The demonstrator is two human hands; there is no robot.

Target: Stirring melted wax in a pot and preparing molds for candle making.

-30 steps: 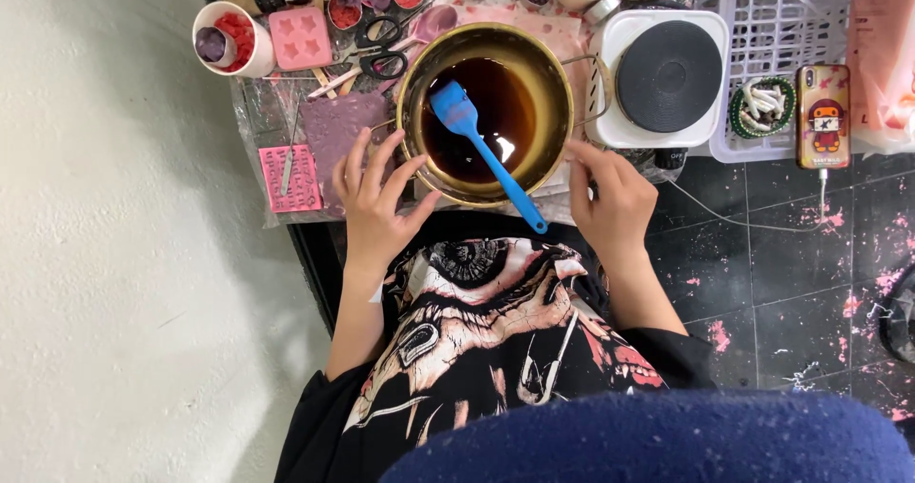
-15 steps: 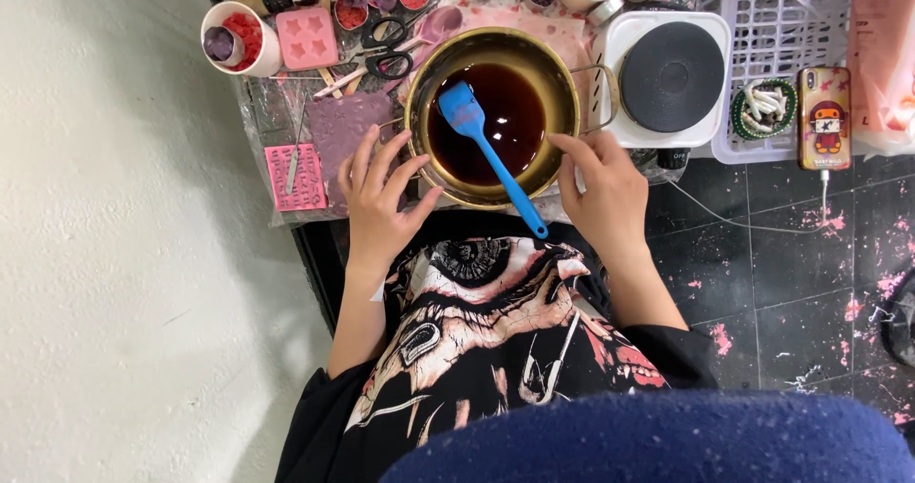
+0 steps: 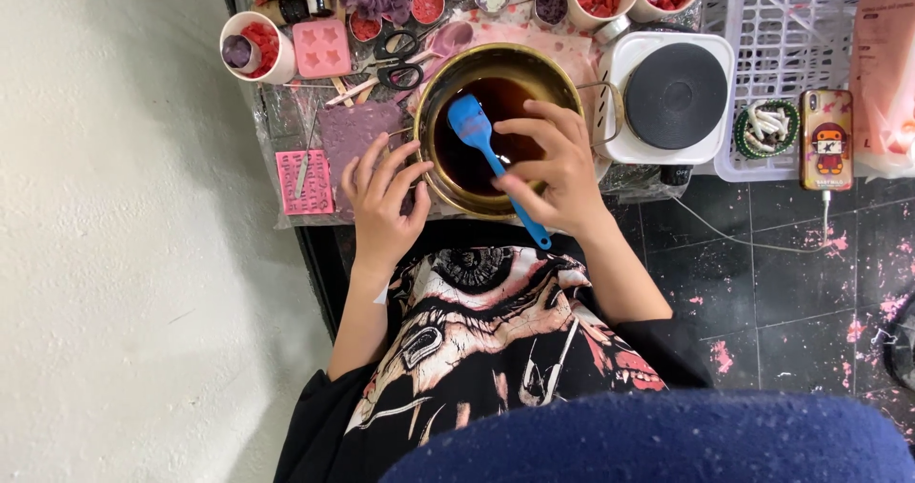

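Pot: shiny brass-toned metal, holding glossy dark liquid. Spatula: smooth matt blue silicone or plastic. Hotplate: matt black disc in glossy white casing; crate: white plastic lattice.

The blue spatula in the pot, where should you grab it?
Grab the blue spatula by its bare handle, coming from the near rim of the pot. Its blade sits in dark liquid; the handle slants out over the edge, where the right hand already reaches.

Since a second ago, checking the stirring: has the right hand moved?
Yes. The right hand has slid from the pot's right rim over the dark liquid onto the blue spatula.
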